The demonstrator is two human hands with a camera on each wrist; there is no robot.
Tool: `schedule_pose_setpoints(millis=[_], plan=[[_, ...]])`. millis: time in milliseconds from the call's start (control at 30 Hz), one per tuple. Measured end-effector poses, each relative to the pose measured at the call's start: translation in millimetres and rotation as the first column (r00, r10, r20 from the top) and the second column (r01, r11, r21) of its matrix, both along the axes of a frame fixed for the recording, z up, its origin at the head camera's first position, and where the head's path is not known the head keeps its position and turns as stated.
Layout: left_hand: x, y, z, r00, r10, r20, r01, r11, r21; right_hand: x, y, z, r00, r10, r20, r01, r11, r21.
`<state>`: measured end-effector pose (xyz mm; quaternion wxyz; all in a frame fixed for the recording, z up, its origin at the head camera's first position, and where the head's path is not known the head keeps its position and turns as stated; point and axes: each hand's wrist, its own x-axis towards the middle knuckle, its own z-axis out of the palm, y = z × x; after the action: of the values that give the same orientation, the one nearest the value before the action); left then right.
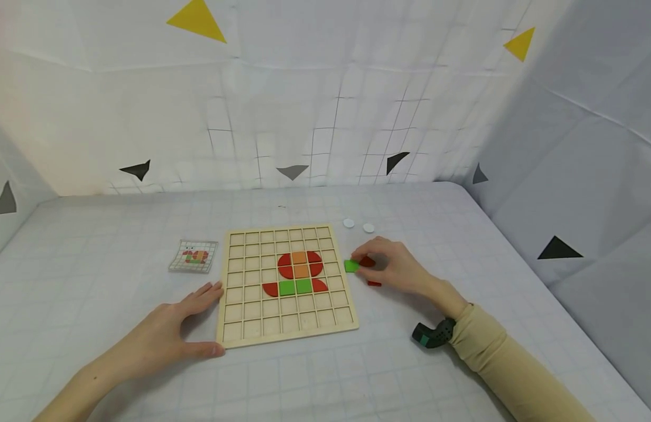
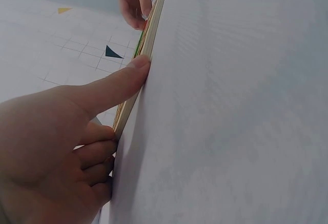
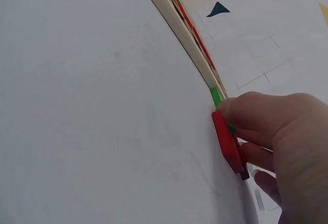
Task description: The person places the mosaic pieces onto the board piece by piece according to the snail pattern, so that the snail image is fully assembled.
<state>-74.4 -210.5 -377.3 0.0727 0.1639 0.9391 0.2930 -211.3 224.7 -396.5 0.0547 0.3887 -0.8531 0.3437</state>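
Note:
My left hand [image 1: 167, 334] lies along the left side of a wooden grid board [image 1: 262, 328]. Its fingertips touch that edge, and the thumb is at the near left corner. To the right of the board, my right hand [image 1: 396, 266] pinches a green square tile [image 1: 350, 266] between thumb and fingers, low over the table. Red pieces [image 3: 226, 141] lie by these fingers, partly hidden under the hand in the head view. Set in the board are red quarter-round tiles [image 1: 285, 272], orange squares [image 1: 301, 271] and green squares [image 1: 286, 288].
A small picture card [image 1: 193, 256] with a coloured pattern lies left of the board. Two white discs [image 1: 348, 223] are beyond its far right corner. A black strap device [image 1: 433, 334] sits at my right wrist. White cloth walls with triangles enclose the table.

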Motion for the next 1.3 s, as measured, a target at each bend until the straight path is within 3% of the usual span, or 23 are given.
schedule_pose_setpoints(millis=[333, 667, 933, 1133, 1300], plan=[[-0.2, 0.9, 1.3, 1.000, 0.006, 0.020, -0.006, 1.000, 0.002, 1.4, -1.3, -1.8, 0.996, -0.048, 0.078, 0.049, 0.999, -0.008], [-1.7, 1.7, 1.8, 1.000, -0.001, 0.008, 0.001, 1.000, -0.009, 9.2, -15.4, 9.3, 0.980, -0.141, 0.143, 0.151, 0.987, -0.059], [-1.4, -0.2, 1.4, 1.000, -0.007, 0.007, 0.007, 1.000, -0.010, 19.3, -60.0, 10.7, 0.984, -0.074, 0.161, 0.085, 0.995, -0.060], [-1.9, -0.2, 0.4, 1.000, -0.014, 0.001, 0.014, 1.000, -0.009, 23.0, -90.5, 8.9, 0.992, 0.025, 0.120, -0.017, 0.998, -0.066], [-2.2, 0.8, 0.7, 1.000, -0.012, -0.005, 0.012, 1.000, -0.016, 24.9, -108.4, 9.5, 0.997, 0.069, 0.040, -0.069, 0.998, -0.014]])
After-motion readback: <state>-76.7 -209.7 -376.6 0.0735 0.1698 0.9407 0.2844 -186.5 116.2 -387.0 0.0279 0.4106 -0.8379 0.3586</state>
